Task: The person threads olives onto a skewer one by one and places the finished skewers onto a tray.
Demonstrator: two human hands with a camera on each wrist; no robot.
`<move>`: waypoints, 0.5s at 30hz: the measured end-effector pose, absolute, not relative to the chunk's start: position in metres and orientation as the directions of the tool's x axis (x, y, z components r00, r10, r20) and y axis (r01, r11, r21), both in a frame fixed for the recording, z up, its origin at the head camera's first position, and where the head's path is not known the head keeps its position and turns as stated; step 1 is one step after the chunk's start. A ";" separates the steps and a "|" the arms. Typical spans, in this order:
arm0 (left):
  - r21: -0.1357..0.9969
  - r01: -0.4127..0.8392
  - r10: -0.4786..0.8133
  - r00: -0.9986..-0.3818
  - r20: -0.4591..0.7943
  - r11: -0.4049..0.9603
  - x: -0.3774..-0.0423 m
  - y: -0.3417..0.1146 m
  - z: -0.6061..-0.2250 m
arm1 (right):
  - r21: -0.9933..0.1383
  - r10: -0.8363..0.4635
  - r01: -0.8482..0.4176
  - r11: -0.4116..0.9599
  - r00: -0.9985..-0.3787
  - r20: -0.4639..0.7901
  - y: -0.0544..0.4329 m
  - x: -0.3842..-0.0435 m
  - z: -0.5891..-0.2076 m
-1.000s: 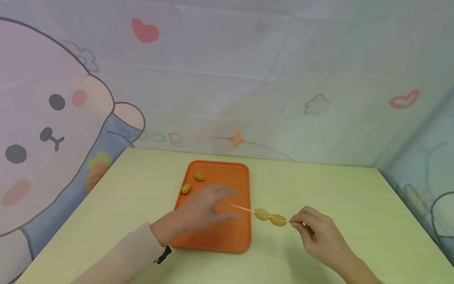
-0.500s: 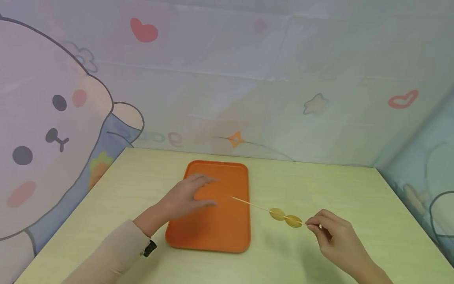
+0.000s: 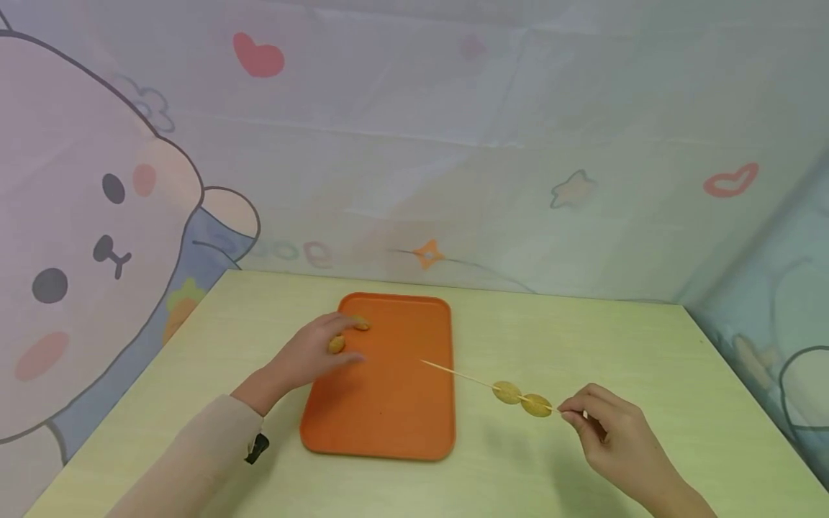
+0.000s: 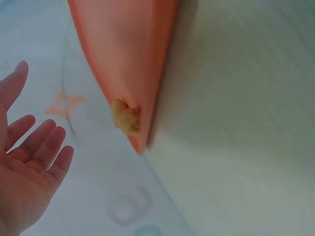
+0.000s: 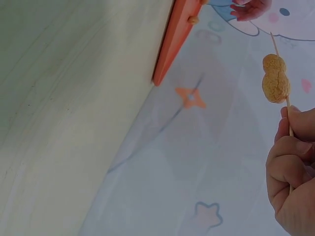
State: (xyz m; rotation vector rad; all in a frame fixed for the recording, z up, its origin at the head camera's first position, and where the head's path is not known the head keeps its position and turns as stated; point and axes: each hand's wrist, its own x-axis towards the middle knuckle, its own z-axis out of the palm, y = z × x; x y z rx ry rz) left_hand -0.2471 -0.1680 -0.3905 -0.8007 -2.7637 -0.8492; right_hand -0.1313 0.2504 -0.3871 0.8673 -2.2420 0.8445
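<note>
My right hand [image 3: 618, 439] pinches a thin wooden skewer [image 3: 453, 371] near one end, above the table to the right of the orange tray [image 3: 388, 417]. Two yellow-brown oval balls [image 5: 275, 86] are threaded side by side close to the fingers, and the bare tip points left over the tray. My left hand [image 3: 311, 354] reaches over the tray's left edge with thumb and fingers spread. Beneath and beside its fingers lie two loose balls of the same kind, one nearer [image 3: 336, 344] and one farther [image 3: 360, 324], both partly covered in the head view. The left palm holds nothing.
The tray rests on a pale yellow-green table [image 3: 570, 338]. A cloth backdrop [image 3: 401, 129] printed with a bear, hearts and stars hangs behind the table's far edge. A dark strap piece [image 3: 257, 448] shows at the left sleeve's cuff.
My left hand has drawn back from the skewer to the left, over the loose balls. My right hand moved the skewer a little to the right, then held nearly still.
</note>
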 end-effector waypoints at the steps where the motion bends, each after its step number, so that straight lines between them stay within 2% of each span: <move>1: 0.492 0.522 0.446 -0.853 0.273 0.697 -0.249 -0.170 -0.392 | -0.344 -0.362 -0.732 0.588 -0.618 0.697 0.250 -0.131 -0.387; 15: 0.500 0.424 0.391 -0.904 0.175 0.755 -0.276 -0.192 -0.415 | -0.361 -0.365 -0.737 0.571 -0.622 0.693 0.249 -0.131 -0.391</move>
